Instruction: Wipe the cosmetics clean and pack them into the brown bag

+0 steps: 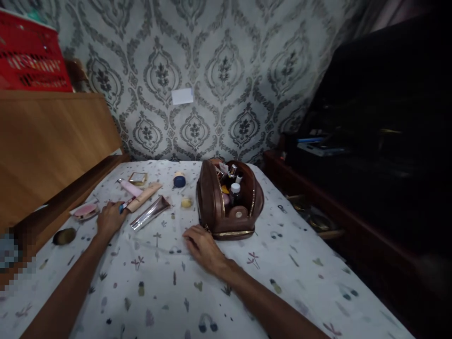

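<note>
My left hand (110, 218) is low over the sheet at the left, its fingers closed on a slim stick (126, 205) with a blue end. Beside that hand lie a peach tube (148, 194), a pink tube (130, 187) and a shiny silver tube (150, 214). My right hand (201, 242) rests on the sheet, fingers loosely bent and holding nothing visible, at the front left corner of a brown makeup bag (210, 193). The bag stands unzipped, with a white-capped bottle (235, 193) and several other small items inside, partly hidden.
Toward the left are a pink compact (85, 212), a dark round brush (64, 236) and a gold-edged case (137, 178). A navy round item (179, 181) and a small yellowish item (186, 202) lie left of the bag. A wooden board (56, 141) borders the left side.
</note>
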Available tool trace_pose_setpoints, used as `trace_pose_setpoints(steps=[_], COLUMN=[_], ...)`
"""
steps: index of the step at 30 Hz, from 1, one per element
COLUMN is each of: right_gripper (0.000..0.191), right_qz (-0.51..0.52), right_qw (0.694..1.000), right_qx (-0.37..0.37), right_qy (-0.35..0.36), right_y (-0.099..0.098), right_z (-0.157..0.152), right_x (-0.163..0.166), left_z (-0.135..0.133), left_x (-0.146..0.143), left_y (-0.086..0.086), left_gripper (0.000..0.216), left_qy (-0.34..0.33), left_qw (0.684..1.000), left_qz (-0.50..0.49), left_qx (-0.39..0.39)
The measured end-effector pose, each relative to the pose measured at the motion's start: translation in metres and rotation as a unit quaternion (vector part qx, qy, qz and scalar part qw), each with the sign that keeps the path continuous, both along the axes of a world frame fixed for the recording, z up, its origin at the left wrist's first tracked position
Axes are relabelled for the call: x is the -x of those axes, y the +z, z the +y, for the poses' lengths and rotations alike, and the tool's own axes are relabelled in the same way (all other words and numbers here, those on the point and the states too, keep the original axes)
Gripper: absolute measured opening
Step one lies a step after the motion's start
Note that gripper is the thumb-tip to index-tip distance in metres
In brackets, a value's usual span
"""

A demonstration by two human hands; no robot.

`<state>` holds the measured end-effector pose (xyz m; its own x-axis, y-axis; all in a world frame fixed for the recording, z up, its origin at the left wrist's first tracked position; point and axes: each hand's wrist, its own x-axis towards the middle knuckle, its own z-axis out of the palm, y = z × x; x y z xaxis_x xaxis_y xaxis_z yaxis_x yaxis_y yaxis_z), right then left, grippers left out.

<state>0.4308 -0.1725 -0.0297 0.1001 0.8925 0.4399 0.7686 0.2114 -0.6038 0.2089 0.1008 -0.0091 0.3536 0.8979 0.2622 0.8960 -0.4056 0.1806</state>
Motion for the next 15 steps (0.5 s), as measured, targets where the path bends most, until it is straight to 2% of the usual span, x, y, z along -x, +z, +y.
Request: trace_pose_setpoints(steps=[2, 6, 15], right_gripper=[0.015, 0.015, 0.014], right_qz=[0.001, -0.003, -0.011], right_qw=[1.000, 1.000, 1.000], right_qx=[0.001, 0.005, 0.009], right_qy=[-0.001, -0.006, -0.009], right_y=[0.0013, 0.0040, 0.0035], right_z=[-0.0008, -0.0019, -0.0016], right_x=[0.0003, 0.0013, 0.0003], left_z=[0.0018, 0.0022, 0.0006], left_x=[-0.0011, -0.0043, -0.0012], left_y=[-0.0008, 0.0000, 0.0010], left_gripper=[0.053, 0.049, 0.047], left_qy=[0.014, 0.036, 0.065], left_qw=[0.998, 0.997, 0.998], left_qz=[0.057, 0.074, 0.007], left_qx=[-0.002, -0.010, -0.002])
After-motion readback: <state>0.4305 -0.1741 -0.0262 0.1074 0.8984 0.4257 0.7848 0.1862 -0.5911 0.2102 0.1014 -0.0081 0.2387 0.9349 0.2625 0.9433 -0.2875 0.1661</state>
